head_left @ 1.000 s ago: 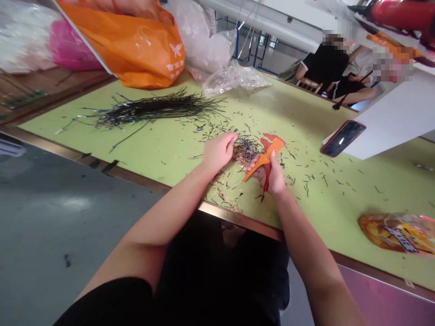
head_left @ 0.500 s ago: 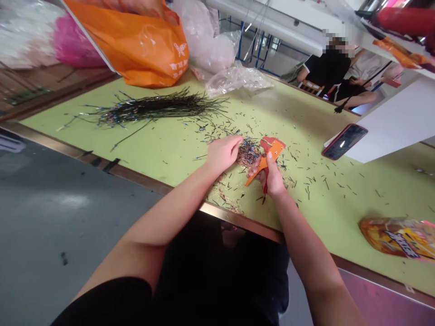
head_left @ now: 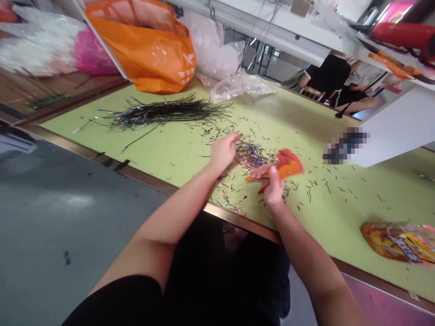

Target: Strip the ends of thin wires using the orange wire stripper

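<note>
My right hand (head_left: 273, 188) is closed around the handles of an orange and red wire stripper (head_left: 288, 168), whose head is smeared by motion and points to the right. Beside it, my left hand (head_left: 224, 151) is closed, thumb and fingers pinched together. A tiny dark bit shows at its fingertips, too small to make out. Between the hands lies a pile of short wire offcuts (head_left: 253, 154), black, blue and copper coloured. Behind my left hand is a long bundle of black wires (head_left: 170, 111) with blue and silver ends.
An orange bag (head_left: 149, 50) and clear plastic bags (head_left: 243, 86) stand along the back of the green table (head_left: 340, 217). At the right lies a brown and yellow snack packet (head_left: 397, 240) near a white panel (head_left: 401, 122). A person in black (head_left: 329, 74) sits beyond the table.
The wire stripper has swung from upright to nearly level and moved right, away from my left hand. My left hand stays by the pile. The whole view has shifted slightly.
</note>
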`<state>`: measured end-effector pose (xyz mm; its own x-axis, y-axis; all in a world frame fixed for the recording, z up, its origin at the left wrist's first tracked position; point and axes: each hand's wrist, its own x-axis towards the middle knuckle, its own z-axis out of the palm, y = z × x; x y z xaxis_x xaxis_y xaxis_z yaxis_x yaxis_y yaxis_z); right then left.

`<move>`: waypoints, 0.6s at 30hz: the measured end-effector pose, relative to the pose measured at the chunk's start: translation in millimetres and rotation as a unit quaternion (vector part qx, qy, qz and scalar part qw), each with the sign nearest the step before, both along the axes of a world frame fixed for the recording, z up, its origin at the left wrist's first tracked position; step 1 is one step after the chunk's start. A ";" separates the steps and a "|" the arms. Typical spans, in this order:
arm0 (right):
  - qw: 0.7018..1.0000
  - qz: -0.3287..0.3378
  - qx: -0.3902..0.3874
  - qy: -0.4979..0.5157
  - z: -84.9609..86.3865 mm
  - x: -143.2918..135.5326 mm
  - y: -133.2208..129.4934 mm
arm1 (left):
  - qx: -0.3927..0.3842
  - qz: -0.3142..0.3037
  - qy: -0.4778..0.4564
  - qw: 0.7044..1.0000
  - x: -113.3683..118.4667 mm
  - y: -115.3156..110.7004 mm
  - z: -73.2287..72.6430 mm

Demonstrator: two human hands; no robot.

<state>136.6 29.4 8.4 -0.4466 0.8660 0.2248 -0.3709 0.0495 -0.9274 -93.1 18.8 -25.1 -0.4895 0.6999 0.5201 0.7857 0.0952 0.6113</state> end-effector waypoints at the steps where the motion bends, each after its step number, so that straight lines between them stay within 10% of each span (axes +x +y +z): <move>1: 0.997 -0.050 0.011 0.050 7.7 4.8 1.2 | 0.012 0.057 -0.023 0.998 -11.8 -1.3 -2.0; 4: 0.983 -0.140 0.001 0.122 23.8 14.2 10.8 | 0.037 0.162 -0.032 0.986 -33.7 -6.2 -5.5; 18: 0.994 0.048 -0.094 0.006 -12.0 -3.4 10.0 | -0.014 -0.046 0.113 0.992 38.1 -23.4 20.5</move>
<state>133.2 39.4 -3.7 -0.5282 0.8464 0.0681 -0.3759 -0.1612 -0.9125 -55.0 -4.6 -4.6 -0.2957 0.7525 0.5885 0.9083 0.0306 0.4173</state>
